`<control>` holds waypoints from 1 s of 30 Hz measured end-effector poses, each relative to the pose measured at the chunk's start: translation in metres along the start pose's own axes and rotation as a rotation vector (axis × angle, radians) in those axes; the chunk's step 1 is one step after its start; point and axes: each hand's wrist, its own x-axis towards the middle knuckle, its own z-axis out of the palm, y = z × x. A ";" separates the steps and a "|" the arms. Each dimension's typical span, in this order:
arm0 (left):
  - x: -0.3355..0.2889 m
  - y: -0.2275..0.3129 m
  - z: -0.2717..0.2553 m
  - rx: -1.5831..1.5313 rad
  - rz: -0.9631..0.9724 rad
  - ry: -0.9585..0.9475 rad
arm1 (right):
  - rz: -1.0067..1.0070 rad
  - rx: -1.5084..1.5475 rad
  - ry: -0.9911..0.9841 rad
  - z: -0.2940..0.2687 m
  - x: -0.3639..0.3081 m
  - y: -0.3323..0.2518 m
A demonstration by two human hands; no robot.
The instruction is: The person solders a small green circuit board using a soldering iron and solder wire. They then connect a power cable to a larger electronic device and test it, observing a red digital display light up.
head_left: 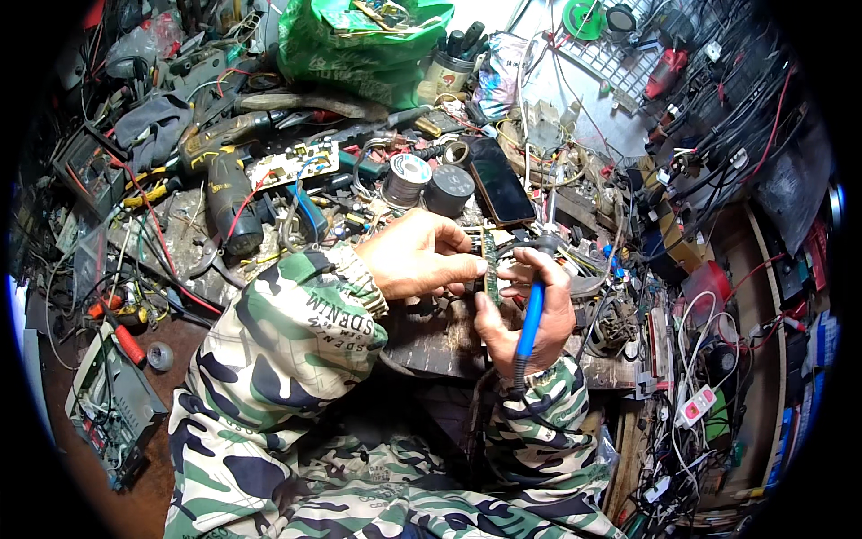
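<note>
I'm in what looks like an electronics repair workshop: solder spool (406, 189) near 12 o'clock, power tool (232, 198) at 10, opened chassis (144, 409) at 8, tangled cables (709, 121) at 2.

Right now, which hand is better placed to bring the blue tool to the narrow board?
Right, probably: the right hand holds the blue tool, while the left hand seems to hold the narrow board.

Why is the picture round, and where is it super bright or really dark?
Head view: black surrounds the round fisheye picture, and the wooden edge at right looks bent; head view: the pale surface at the top glares nearly white, and the left hand is brightly lit; head view: deep shadow under the bench.
</note>
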 end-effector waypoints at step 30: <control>0.006 -0.008 -0.005 -0.408 0.015 0.165 | 0.410 1.070 0.177 -0.021 0.004 0.015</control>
